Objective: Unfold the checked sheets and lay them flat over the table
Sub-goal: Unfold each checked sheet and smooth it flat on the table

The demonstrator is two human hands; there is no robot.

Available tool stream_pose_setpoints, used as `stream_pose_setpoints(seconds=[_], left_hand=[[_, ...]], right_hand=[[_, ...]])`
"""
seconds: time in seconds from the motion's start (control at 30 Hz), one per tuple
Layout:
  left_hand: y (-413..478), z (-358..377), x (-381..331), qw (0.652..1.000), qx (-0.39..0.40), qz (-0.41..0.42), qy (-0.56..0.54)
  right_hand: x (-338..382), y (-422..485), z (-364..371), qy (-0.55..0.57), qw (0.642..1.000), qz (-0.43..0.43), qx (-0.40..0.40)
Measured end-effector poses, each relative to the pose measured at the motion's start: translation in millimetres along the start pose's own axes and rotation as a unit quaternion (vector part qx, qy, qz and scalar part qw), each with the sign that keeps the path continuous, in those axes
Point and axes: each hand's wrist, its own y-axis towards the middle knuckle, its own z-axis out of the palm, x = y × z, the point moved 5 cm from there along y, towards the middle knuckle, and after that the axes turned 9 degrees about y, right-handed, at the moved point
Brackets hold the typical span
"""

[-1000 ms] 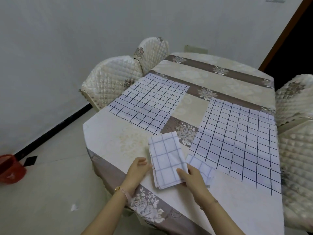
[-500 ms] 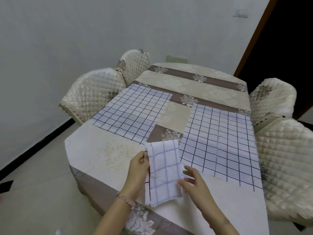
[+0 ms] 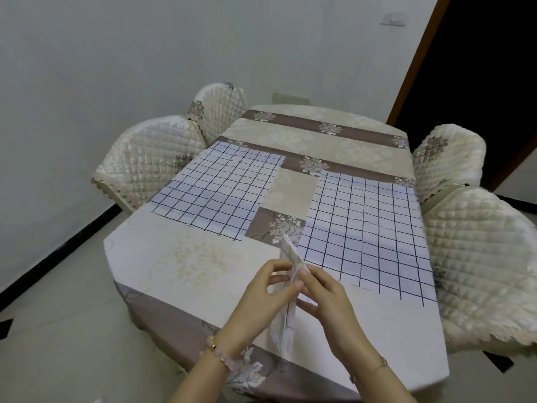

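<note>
The folded white checked cloth sheet (image 3: 286,292), flat on the table a second ago, is now lifted edge-on above the near table edge, left hand (image 3: 258,298) and right hand (image 3: 325,301) pinching its layers to part them: unfolding begun. Two checked sheets (image 3: 220,193) already lie flat on the beige floral-clothed table (image 3: 180,257), quilted cream chairs (image 3: 145,164) around it

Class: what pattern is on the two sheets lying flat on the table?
A dark grid on white, clearest in the head view: left sheet, right sheet.

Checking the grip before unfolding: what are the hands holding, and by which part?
Both hands, left hand and right hand, pinch the folded checked sheet near its upper end; the rest hangs down.
</note>
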Motion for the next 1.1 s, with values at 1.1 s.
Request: stream_pose_setpoints(seconds=[1.1], left_hand=[[-30.3, -57.6, 148.8, 0.954, -0.052, -0.295, -0.020]], right_hand=[[-72.3, 70.0, -99.4, -0.218, 0.966, 0.097, -0.099]])
